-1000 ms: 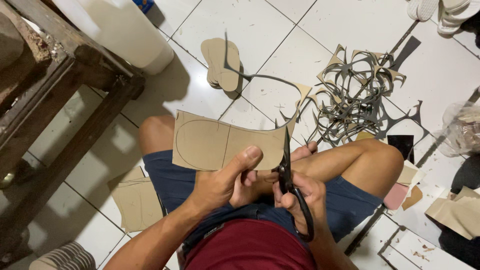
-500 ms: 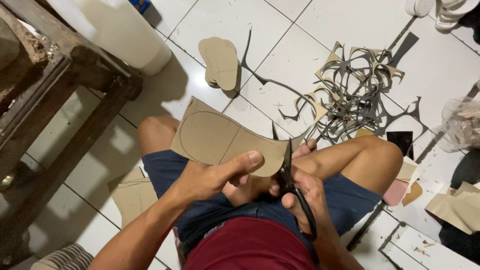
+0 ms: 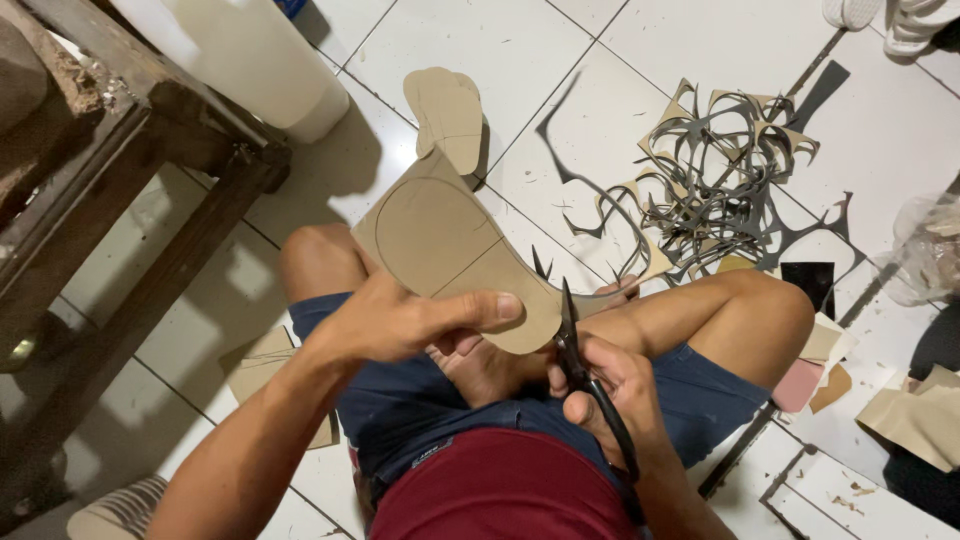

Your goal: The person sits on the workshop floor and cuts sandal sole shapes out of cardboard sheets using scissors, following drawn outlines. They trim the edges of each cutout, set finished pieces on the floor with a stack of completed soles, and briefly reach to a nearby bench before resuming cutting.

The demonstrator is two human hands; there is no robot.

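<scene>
I see the cardboard sheet (image 3: 440,235) has swung further left since earlier; my left hand (image 3: 400,320) pinches its lower edge over my lap, my right hand (image 3: 610,385) grips black scissors (image 3: 580,365) cutting its edge.

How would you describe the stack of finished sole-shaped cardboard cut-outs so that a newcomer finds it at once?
Start at the tall white plastic container at the top left on the white tiled floor. Just to its right lies the stack of tan sole-shaped cardboard cut-outs, beyond the cardboard sheet being cut. Unlike the tangled pile of dark offcut strips further right, its pieces are whole, smooth-edged and neatly piled.
</scene>
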